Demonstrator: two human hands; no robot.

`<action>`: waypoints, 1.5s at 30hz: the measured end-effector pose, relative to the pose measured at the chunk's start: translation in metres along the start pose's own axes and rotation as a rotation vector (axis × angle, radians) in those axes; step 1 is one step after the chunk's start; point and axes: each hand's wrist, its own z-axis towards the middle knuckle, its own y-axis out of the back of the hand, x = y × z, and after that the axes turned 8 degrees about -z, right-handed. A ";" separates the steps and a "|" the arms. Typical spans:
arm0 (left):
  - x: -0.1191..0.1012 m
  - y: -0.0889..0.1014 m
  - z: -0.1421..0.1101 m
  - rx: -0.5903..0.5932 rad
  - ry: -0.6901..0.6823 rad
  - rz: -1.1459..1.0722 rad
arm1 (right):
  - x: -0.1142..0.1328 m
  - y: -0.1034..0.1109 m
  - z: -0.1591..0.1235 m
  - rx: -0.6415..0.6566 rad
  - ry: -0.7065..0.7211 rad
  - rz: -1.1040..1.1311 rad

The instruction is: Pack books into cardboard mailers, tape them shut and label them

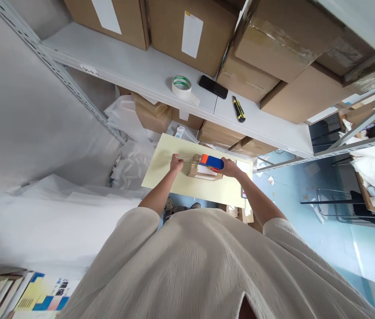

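A small cardboard box [193, 167] with a white label sits on the pale yellow tabletop [161, 167]. My right hand [230, 168] grips a blue and orange tape dispenser [214, 162], which lies over the top of the box. To the left of the box, my left hand [176, 163] is closed in a pinch. A faint clear strip of packing tape seems to stretch from its fingertips to the box.
Beyond the table, a grey shelf [134, 71] carries a masking tape roll [181, 87], a black phone [213, 87], a yellow and black utility knife [238, 109] and large cartons [170, 35]. More boxes [220, 134] fill the level below. White wrapping sheets [57, 217] are piled at left.
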 end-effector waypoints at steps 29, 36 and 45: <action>-0.035 -0.018 -0.034 0.459 -0.608 0.314 | 0.011 -0.001 -0.003 0.013 -0.051 0.129; -0.038 0.000 -0.034 0.587 -0.629 0.768 | 0.018 0.026 -0.009 0.126 0.044 0.012; -0.049 0.008 -0.035 0.600 -0.604 0.943 | 0.000 0.037 -0.003 0.160 0.154 -0.117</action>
